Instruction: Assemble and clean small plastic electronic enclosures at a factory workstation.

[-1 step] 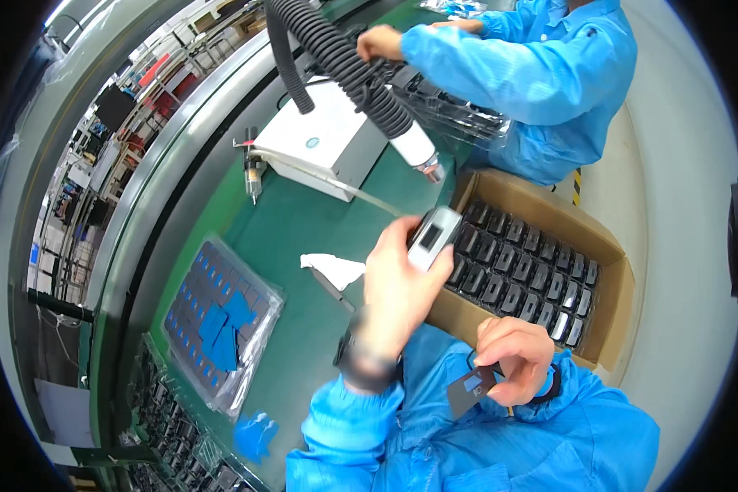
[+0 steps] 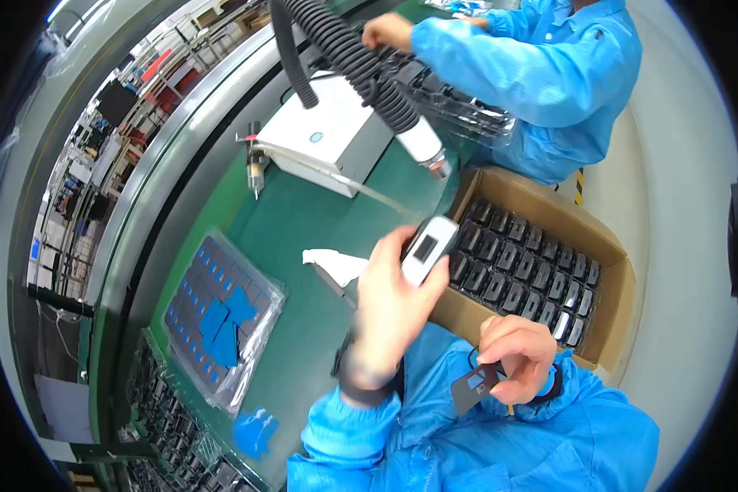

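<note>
My left hand [image 2: 395, 287], with a dark band on its wrist, is closed around a small silver device [image 2: 429, 250] with a black window on its face. It holds the device above the green table, beside the carton's near-left edge. My right hand [image 2: 518, 353] pinches a thin dark panel [image 2: 475, 388] by its edge, low in front of my blue sleeve and chest. A small blue patch shows on the panel. The device and the panel are apart. Where my left fingertips wrap under the device is hidden.
A cardboard box [image 2: 617, 295] holds rows of similar black devices [image 2: 521, 266]. A tray [image 2: 190, 328] of dark panels with blue tabs lies left. A white box [image 2: 324, 123], a ribbed hose [image 2: 361, 74], a white cloth [image 2: 336, 266] and a co-worker's blue sleeve [image 2: 508, 70] are beyond.
My left hand has shifted slightly down and left with the silver device. My right hand keeps its hold on the dark panel, almost unmoved. The view has shifted a little.
</note>
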### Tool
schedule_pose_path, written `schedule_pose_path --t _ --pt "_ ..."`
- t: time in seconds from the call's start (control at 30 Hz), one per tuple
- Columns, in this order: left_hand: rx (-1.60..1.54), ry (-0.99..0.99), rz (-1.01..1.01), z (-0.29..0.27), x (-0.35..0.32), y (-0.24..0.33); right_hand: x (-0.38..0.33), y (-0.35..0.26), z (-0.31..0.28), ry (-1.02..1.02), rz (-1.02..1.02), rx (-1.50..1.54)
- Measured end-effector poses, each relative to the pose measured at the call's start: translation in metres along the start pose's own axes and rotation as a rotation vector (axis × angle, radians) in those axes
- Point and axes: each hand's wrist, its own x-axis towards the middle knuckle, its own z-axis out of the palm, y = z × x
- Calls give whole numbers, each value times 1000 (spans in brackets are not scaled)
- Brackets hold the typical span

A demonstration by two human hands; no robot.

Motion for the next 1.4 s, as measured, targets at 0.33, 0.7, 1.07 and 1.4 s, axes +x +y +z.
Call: schedule_pose_path --t 0.33,0.7,1.07,1.4 --pt "37 132 -306 -100 -134 -30 14 32 28 -87 -23 -14" --pt "52 309 -470 -144 -191 -53 22 52 89 -255 51 7" --pt "29 339 -452 -155 -198 -54 25 51 110 -289 133 -1" --pt "0 317 -472 -155 -199 -53 25 49 112 -275 132 -15"
